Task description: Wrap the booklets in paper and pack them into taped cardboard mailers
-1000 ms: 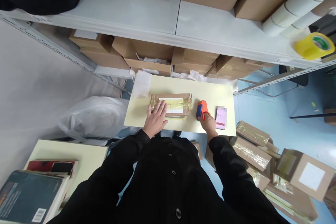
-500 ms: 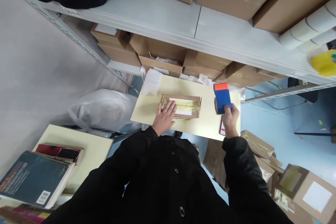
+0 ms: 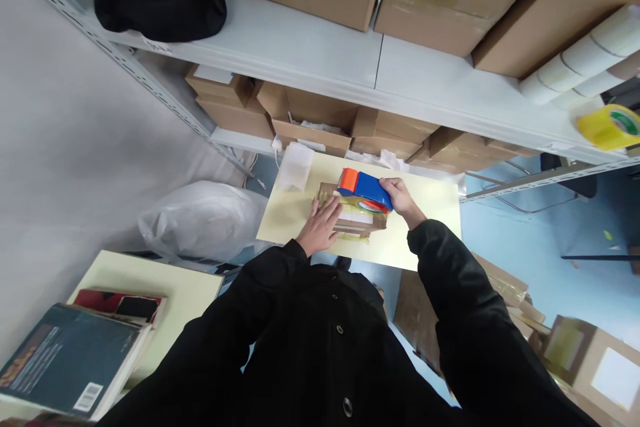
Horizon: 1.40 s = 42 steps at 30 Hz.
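A brown cardboard box (image 3: 375, 221) with a white label and clear yellowish tape lies on the pale yellow tabletop (image 3: 400, 247). My left hand (image 3: 323, 223) rests flat on the box's left end, fingers stretched out. In my right hand (image 3: 400, 199) is a blue and orange tape dispenser (image 3: 370, 188), gripped at its blue end. The dispenser lies over the upper side of the box, its orange end near my left fingertips. A roll of yellowish tape shows at the dispenser's lower edge.
A white sheet (image 3: 295, 167) lies at the table's left. Shelves (image 3: 300, 37) with cardboard boxes stand behind, with a yellow tape roll (image 3: 607, 127) at the right. Books (image 3: 70, 353) lie on a side table. A plastic bag (image 3: 200, 220) and boxes (image 3: 585, 353) surround the table.
My right hand has carried the tape dispenser leftward from the table's right side onto the box and turned it sideways. My left hand stays on the box.
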{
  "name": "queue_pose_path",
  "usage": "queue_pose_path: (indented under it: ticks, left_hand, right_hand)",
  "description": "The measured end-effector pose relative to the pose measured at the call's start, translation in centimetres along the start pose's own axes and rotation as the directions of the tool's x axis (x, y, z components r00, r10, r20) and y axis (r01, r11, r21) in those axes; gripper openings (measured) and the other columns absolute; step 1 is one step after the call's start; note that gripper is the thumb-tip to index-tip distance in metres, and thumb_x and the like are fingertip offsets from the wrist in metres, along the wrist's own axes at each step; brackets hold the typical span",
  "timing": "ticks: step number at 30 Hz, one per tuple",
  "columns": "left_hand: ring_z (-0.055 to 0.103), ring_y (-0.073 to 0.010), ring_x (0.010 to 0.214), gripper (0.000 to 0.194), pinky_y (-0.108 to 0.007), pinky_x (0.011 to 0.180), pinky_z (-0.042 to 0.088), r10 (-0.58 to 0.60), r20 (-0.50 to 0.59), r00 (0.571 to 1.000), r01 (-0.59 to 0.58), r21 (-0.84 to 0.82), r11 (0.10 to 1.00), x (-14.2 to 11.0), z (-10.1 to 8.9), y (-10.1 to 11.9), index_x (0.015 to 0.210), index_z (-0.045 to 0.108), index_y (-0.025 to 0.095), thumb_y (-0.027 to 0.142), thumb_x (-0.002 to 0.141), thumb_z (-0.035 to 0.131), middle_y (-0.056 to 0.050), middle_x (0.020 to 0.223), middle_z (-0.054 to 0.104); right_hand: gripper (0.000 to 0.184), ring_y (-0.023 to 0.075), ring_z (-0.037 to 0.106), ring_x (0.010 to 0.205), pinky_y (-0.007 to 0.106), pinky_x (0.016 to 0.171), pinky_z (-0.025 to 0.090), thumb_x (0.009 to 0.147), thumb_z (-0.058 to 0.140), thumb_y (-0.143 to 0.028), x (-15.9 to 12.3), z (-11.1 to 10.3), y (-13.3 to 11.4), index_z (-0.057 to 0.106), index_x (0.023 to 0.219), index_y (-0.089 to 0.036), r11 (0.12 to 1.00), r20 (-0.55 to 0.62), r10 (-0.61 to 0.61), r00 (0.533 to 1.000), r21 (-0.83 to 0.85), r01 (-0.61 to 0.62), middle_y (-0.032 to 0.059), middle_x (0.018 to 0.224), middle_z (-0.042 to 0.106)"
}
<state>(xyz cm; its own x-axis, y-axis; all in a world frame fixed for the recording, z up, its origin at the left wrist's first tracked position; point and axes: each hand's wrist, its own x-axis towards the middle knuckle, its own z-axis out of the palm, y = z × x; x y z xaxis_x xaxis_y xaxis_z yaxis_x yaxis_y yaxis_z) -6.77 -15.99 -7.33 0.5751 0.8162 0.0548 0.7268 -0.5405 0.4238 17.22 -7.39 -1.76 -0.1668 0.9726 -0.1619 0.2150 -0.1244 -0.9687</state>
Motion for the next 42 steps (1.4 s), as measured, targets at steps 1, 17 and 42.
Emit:
queue_pose_path:
  ticks: [1,17,42]
  left_hand:
    - [0.013,-0.0326,0.146,0.073,-0.055,0.117,0.008,-0.011,-0.038,0.999,0.009,-0.035,0.999,-0.4,0.1,-0.3,0.146,0.03,0.008,0.028,0.082,0.058,-0.021,0.155,0.024]
    - [0.041,-0.0329,0.135,0.067,-0.054,0.11,0.03,-0.426,-0.051,0.903,0.354,-0.472,0.807,-1.2,-0.9,-4.8,0.147,0.03,0.016,0.035,0.087,0.053,-0.018,0.146,0.043]
    - [0.068,-0.0145,0.083,0.036,-0.028,0.079,0.051,-0.402,0.511,0.76,0.372,-0.849,-0.376,4.9,-0.3,-0.9,0.1,0.063,0.015,0.046,0.08,0.068,-0.008,0.098,0.069]
  right_hand:
    - [0.06,0.007,0.026,0.045,0.024,0.041,0.022,0.069,0.061,-0.07,0.1,-0.1,0.0,0.038,0.045,-0.02,1.0,0.0,0.001,1.0,0.002,-0.001,-0.0045,0.045,0.033]
    - [0.059,0.0073,0.026,0.046,0.025,0.042,0.023,0.07,0.057,-0.071,2.5,0.5,0.4,0.039,0.047,-0.02,0.982,0.103,0.034,0.994,-0.189,-0.014,-0.0047,0.046,0.031]
    - [0.057,0.0076,0.024,0.047,0.027,0.045,0.018,0.075,0.055,-0.066,-0.7,-1.6,4.5,0.034,0.047,-0.021,0.98,0.181,0.046,0.982,-0.197,-0.009,-0.0054,0.048,0.027]
